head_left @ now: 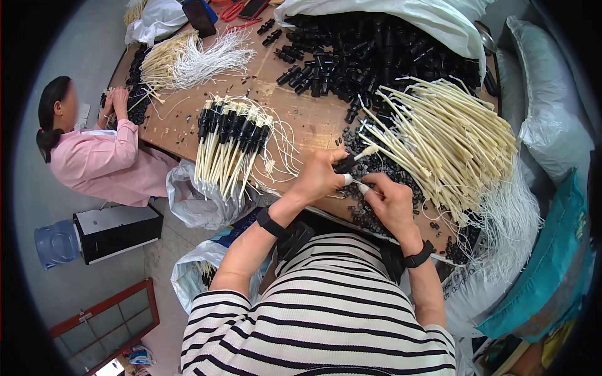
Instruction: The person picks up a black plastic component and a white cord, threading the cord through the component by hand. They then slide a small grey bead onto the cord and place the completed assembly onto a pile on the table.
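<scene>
Near the table's front edge, my left hand [318, 177] is closed around a black plastic fitting [345, 165]. A cream-coloured end [369, 151] sticks out of that fitting toward the upper right. My right hand [392, 203] is just beside it, thumb and finger pinched on a thin white cord [356, 181] that runs to the left hand. Both hands have white covers on a fingertip. Under and around them lie many small dark pieces [376, 219]. To the right is a big bundle of cream tubes [448, 141] with white cords trailing from it.
Left of my hands stands a row of black fittings with cream tubes [232, 135]. Black fittings [326, 66] are heaped at the back under a white sack [401, 12]. Full sacks [552, 100] border the right side. A co-worker in pink [103, 156] works at the table's left.
</scene>
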The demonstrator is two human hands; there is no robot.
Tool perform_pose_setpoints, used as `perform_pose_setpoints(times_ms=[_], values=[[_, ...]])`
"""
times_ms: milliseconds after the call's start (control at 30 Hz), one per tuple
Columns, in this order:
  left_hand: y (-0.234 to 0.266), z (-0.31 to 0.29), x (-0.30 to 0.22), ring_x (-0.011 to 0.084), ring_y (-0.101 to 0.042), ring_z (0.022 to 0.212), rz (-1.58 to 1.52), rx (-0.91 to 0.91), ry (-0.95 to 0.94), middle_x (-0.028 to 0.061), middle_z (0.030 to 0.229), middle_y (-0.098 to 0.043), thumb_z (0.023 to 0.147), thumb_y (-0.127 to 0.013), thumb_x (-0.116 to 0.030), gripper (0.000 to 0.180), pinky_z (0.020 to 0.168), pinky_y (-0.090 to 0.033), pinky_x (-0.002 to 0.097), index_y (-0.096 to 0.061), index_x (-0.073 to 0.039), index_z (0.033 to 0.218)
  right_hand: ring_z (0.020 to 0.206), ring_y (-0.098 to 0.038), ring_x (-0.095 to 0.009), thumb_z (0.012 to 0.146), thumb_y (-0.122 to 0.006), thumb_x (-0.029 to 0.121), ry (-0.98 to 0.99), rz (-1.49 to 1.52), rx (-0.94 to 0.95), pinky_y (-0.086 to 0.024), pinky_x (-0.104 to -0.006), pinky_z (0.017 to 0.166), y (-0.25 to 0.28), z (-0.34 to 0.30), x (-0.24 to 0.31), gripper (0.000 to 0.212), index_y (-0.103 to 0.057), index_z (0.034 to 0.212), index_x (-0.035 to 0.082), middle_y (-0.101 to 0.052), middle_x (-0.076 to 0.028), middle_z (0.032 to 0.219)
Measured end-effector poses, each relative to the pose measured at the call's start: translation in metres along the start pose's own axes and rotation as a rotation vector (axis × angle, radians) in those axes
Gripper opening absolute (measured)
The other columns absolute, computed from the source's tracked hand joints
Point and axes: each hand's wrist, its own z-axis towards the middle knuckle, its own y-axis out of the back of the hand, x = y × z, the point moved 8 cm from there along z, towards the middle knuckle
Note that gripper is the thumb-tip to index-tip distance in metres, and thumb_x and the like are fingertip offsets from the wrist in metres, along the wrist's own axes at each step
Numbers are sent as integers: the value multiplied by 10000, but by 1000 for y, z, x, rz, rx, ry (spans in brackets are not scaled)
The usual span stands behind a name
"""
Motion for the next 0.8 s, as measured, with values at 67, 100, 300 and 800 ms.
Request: perform_pose_setpoints(times_ms=[67, 100, 300, 800], values=[[-2, -3, -15, 122, -606, 707, 232, -5, -52, 62, 789, -654, 754, -653, 7, 274, 656, -480, 270, -648, -21, 1026, 533, -612, -289, 799, -670, 114, 210, -137, -146, -471, -364, 487, 4, -3, 11, 105, -672, 903, 99, -612, -98, 614], [2, -6, -23, 243, -641, 763, 292, -82, -198, 127, 846, -649, 732, -623, 35, 323, 712, -481, 348, -632, -24, 1049, 533, -619, -281, 805, -662, 116, 164, -183, -153, -473, -359, 491, 6, -3, 12, 78, -678, 878, 95, -636, -114, 651], [-3, -10, -20, 376, -606, 897, 523, -38, -219, 161, 910, -628, 726, -558, 34, 352, 766, -473, 431, -623, -47, 1062, 519, -612, -238, 806, -659, 89, 135, -172, -191, -468, -328, 493, 10, 0, 8, 103, -678, 906, 76, -612, -98, 614], [-13, -12, -42, 286, -602, 921, 262, 9, -373, 91, 922, -636, 673, -633, 15, 356, 774, -480, 380, -601, -44, 1023, 616, -633, -343, 873, -604, 85, 193, -119, -41, -493, -410, 528, -6, -3, 9, 83, -592, 946, 47, -633, -166, 715]])
